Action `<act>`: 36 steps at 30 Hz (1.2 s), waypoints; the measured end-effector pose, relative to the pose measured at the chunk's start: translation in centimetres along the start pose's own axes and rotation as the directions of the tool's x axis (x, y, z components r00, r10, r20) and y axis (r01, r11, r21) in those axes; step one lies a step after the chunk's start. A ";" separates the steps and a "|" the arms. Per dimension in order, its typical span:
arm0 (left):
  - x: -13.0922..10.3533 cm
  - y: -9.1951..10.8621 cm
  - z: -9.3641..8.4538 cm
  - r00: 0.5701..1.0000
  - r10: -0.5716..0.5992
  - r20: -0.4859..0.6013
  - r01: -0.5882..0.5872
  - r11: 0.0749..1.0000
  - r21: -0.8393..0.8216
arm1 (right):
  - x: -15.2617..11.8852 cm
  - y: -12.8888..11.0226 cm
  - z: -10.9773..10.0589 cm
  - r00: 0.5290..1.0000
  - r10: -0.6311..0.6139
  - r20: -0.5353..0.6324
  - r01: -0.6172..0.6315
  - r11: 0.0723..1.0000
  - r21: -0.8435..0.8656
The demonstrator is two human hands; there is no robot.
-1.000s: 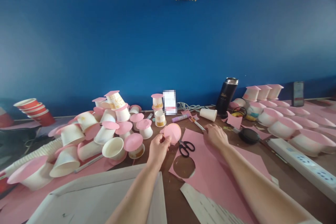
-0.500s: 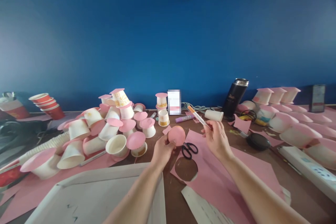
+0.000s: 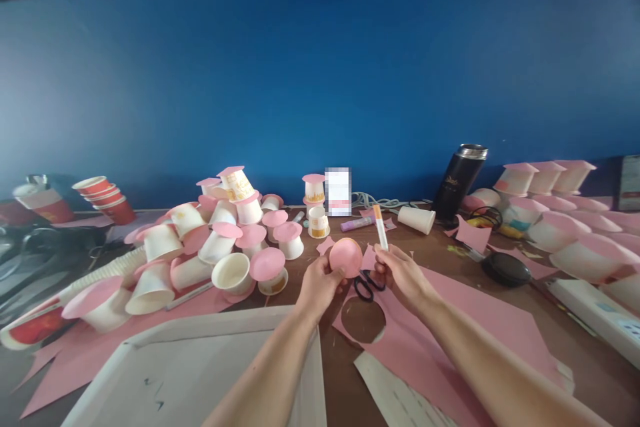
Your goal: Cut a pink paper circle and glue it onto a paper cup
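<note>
The left hand (image 3: 319, 287) is gripping a pink disc (image 3: 345, 257) in its fingers, the thumb pressing on the lower edge; the disc is facing the camera just above the black scissors (image 3: 364, 288), as it was in both earlier views. The fingers of the right hand (image 3: 403, 275) are grasping a slim white-and-orange stick (image 3: 381, 227) by its lower end. One second ago this stick was lying low near the worktop (image 3: 340, 380); half a second ago it was slanting to the left; now it is standing nearly upright, orange end up, and the two hands are drawing closer together. Beneath the right forearm a pink sheet (image 3: 460, 320) is lying with its round hole showing. Capped cups (image 3: 269, 263) are crowding the left side, while a plain cup (image 3: 416, 219) is resting on its side beyond the right hand.
</note>
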State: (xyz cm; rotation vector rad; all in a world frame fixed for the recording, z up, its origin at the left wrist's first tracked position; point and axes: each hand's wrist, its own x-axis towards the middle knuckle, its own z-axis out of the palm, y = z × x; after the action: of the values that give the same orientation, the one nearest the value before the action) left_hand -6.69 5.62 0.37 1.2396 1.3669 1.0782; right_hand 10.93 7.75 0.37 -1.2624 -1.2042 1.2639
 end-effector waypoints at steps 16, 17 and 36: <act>-0.2 -0.6 -0.3 0.998 0.035 0.055 -0.052 0.938 0.344 | -0.8 -0.4 0.4 0.994 0.087 0.073 -0.042 0.880 -0.473; -0.3 -0.5 -0.3 0.997 0.068 0.025 -0.072 0.912 0.404 | -0.8 -0.3 0.4 0.994 0.088 0.065 -0.046 0.873 -0.486; -1.7 -0.3 -0.4 0.912 0.325 0.252 -0.410 0.675 0.613 | -1.3 -0.7 0.5 0.966 0.046 0.253 0.102 0.833 -0.543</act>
State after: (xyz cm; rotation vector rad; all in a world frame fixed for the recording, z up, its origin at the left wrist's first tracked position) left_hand -7.06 3.90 0.29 2.1499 1.4890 0.7626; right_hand 10.46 6.44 1.16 -1.5077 -1.8687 1.1131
